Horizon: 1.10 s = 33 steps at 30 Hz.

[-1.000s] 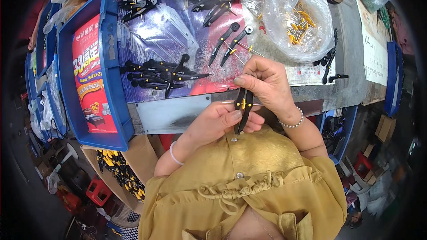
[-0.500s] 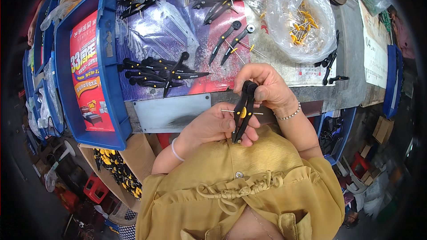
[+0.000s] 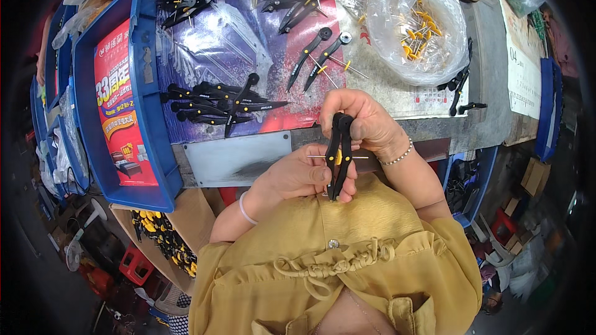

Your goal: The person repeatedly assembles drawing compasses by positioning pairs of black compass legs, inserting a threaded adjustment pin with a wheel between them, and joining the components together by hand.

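Observation:
In front of my chest I hold a black drawing compass (image 3: 339, 160) with its hinge end up. A thin metal rod with a yellow adjusting wheel crosses between its two legs. My right hand (image 3: 367, 123) pinches the hinge end between thumb and fingers. Lower down, my left hand (image 3: 301, 172) has its fingers around the legs, with the thumb near the rod; some of those fingers are behind the compass. Beyond my hands, two black compass legs (image 3: 326, 59) lie on the table, with rods and yellow wheels through them.
A clear plastic bag (image 3: 380, 31) holds rods with yellow wheels. More black legs (image 3: 226, 102) lie in piles on the printed table cover. At left stands a blue crate (image 3: 162, 177); below it, a cardboard box (image 3: 214, 211) holds black and yellow parts. A metal plate (image 3: 239, 160) lies at the table's near edge.
The compass has turned slightly more upright in my hands, its two legs lying nearly side by side. Both hands keep hold of it. The view has shifted a little.

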Available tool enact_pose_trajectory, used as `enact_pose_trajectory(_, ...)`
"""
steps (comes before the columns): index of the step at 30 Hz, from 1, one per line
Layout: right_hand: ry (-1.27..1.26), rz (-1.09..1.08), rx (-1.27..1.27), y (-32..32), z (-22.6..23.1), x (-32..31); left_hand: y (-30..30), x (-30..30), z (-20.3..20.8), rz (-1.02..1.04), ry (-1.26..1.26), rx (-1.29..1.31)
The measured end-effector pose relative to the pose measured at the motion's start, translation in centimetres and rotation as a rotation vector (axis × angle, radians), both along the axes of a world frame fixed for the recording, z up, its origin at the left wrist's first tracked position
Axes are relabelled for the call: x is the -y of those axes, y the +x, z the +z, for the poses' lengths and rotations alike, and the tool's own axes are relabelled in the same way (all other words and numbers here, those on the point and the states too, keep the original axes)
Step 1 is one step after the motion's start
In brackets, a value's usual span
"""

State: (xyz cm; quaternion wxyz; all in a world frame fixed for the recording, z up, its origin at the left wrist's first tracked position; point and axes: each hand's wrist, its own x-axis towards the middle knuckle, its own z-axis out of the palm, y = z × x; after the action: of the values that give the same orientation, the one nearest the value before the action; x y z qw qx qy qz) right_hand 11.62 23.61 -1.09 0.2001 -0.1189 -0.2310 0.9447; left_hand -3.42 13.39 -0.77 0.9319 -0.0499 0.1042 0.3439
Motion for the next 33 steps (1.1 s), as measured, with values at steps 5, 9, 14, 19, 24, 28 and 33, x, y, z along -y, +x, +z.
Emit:
enact_pose_trajectory(5,0.046,-0.011,0.031,0.2,0.2,0.0,0.0,0.0,0.0,-0.012,0.007,0.016)
enact_pose_trajectory(9,0.018,0.02,-0.083,0.5,0.2,0.0,0.0,-0.1,0.3,-0.053,0.061,-0.01)
enact_pose_trajectory(14,0.009,-0.013,-0.12,0.1,-0.7,0.4,0.4,0.0,0.0,-0.039,0.057,0.04)
enact_pose_trajectory(19,0.017,-0.034,-0.07,-0.1,-0.6,0.4,0.3,0.2,0.1,-0.021,0.007,0.023)
enact_pose_trajectory(24,0.105,0.01,0.069,0.2,0.2,-0.1,0.5,0.3,-0.3,0.008,-0.017,0.062)
enact_pose_trajectory(28,0.135,-0.004,0.083,0.2,0.6,-0.2,0.5,0.1,-0.3,0.004,-0.02,0.043)
enact_pose_trajectory(33,0.122,0.005,0.068,0.3,0.9,-0.4,0.5,0.0,-0.3,0.024,-0.01,0.033)
